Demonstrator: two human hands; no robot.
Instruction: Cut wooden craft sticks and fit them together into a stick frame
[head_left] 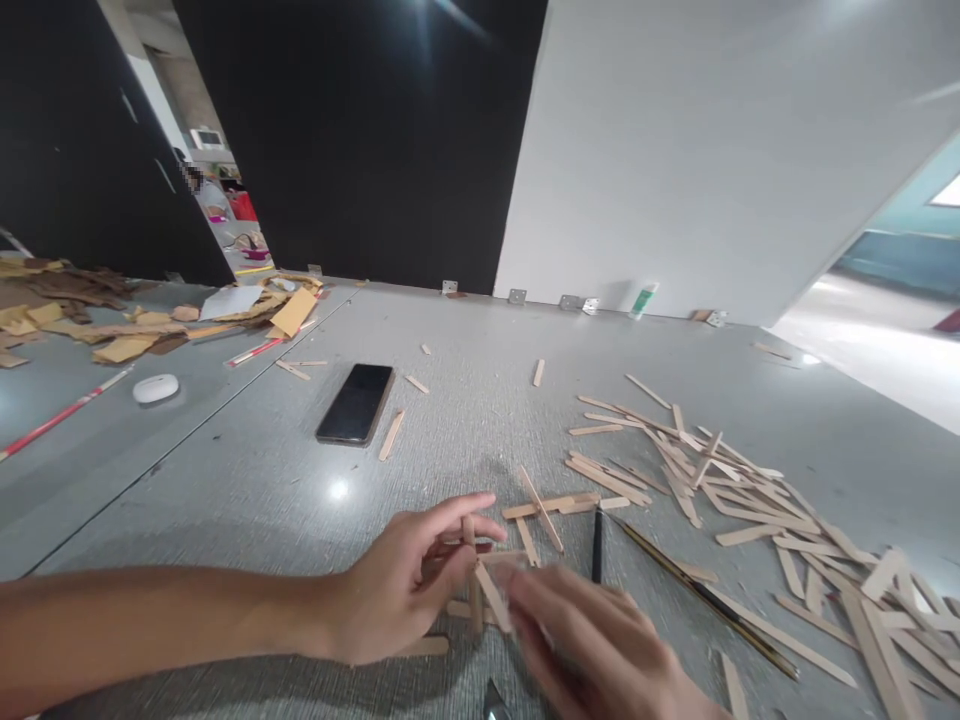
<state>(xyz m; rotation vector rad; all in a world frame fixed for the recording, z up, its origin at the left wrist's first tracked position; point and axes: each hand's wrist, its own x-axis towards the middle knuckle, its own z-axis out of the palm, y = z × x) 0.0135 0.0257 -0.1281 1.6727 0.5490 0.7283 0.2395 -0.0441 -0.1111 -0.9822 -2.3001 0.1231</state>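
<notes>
Brown and yellow scraps (127, 325) lie heaped at the far left of the grey surface (255, 500), with a red-and-white stick (67, 412) and a white rounded case (156, 388) nearer you. Next comes a black phone (358, 403), lying flat, a few loose slivers of wood around it. Your left hand (424, 575), near the middle of your view, pinches a small stick assembly (489, 590) between thumb and fingers, one stick upright and another slanting down towards your right hand (592, 640). That one is blurred, fingertips at the assembly's right side; you cannot tell whether they grip or merely touch it. Just beyond it, a thin stick (541, 510) crosses others, beside a slim black tool (598, 545). Further right, a green-and-white tube (643, 300) stands against the white panel (660, 150), a gold-and-black pen (709, 597) lies slantwise, and a loose pile of wooden sticks (757, 497) spreads to the edge.
</notes>
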